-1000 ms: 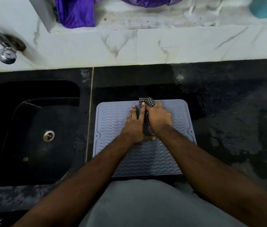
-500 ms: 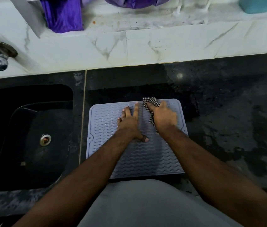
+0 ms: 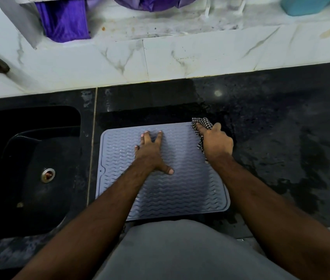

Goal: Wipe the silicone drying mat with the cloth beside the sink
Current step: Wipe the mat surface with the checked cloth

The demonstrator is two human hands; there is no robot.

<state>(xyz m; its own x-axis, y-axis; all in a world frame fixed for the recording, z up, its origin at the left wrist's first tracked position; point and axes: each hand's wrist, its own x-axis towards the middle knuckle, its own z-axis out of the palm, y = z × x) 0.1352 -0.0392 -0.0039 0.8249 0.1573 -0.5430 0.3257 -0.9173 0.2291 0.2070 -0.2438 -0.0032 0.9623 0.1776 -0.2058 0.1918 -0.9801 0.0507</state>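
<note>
We stand at a black countertop point(image 3: 281, 122), wet in patches on our right, with the black sink point(image 3: 28, 162) sunk into it on our left. The silicone drying mat point(image 3: 180, 190) lies flat on the countertop just beside the sink, between it and the wet area, with its near edge close to our body. We think it is placed there so that water from dishes drains near the basin, and this also puts it directly in front of us for wiping.

Our left arm reaches forward across the mat, and the left hand point(image 3: 150, 152) lies flat on the ribbed surface, palm down, fingers spread apart and thumb stretched out to the side; it holds nothing. In our judgement this hand presses the mat so that the soft silicone does not slide or wrinkle under the cloth.

Our right arm comes in along the right side of the mat. The right hand point(image 3: 216, 144) is closed around the checkered cloth point(image 3: 199, 126) at the far right corner of the mat, partly over the edge and partly over the countertop. The cloth is bunched, and a part of it comes out beyond the fingers toward the wall, while a strip shows at the left of the hand. The wrist is low, so the cloth seems to be pressed down on the corner. We judge that the wiping is in progress, and much of the mat surface looks already reachable for the next strokes.
</note>
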